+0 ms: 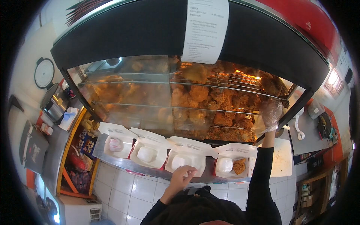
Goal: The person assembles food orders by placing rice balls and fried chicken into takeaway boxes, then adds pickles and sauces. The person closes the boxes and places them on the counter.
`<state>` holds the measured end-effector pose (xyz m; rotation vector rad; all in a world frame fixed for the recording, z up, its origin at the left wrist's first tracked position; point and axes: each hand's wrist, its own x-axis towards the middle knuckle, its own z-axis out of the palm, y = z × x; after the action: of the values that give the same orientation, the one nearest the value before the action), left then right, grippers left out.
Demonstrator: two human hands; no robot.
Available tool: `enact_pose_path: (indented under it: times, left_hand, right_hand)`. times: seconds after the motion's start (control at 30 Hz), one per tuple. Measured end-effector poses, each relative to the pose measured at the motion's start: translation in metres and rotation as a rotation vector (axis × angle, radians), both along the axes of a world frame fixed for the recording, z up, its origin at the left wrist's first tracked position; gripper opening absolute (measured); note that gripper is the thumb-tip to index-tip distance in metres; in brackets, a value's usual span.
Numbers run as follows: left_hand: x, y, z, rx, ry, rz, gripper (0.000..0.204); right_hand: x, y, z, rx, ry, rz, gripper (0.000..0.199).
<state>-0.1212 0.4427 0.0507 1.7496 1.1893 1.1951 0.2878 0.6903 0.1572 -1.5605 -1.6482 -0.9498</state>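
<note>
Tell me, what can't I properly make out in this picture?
All in the head view:
Right hand: blurred in its glove; whether it holds anything is unclear.
Chicken behind the left glass panel: blurred by haze.
Bundle in the leftmost box: contents hidden by its wrapping.
Wearer's torso: cut off by the lower edge.

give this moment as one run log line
left hand: bare, over third box from left | right hand: clear glove, at right end of chicken cabinet, grip unclear | rightmost open box: white bundle, chicken piece
</note>
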Motion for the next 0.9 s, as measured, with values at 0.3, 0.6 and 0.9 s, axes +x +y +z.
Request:
enact_pose_path:
  times: [0.3,0.6,0.9]
  left_hand:
    - [-0.031,0.001,0.01,0.007,-0.029,0.166,0.009]
    - [-0.039,0.021,0.022,0.093,-0.033,0.217,0.008]
    - [-0.043,0.019,0.015,0.06,-0.092,0.193,0.009]
  right_hand:
    - [-0.082,-0.041,0.035,0.061,0.084,-0.217,0.055]
    - [-0.088,-0.047,0.036,0.052,0.159,-0.237,0.051]
    - [-0.078,-0.038,0.024,0.132,0.032,-0.293,0.048]
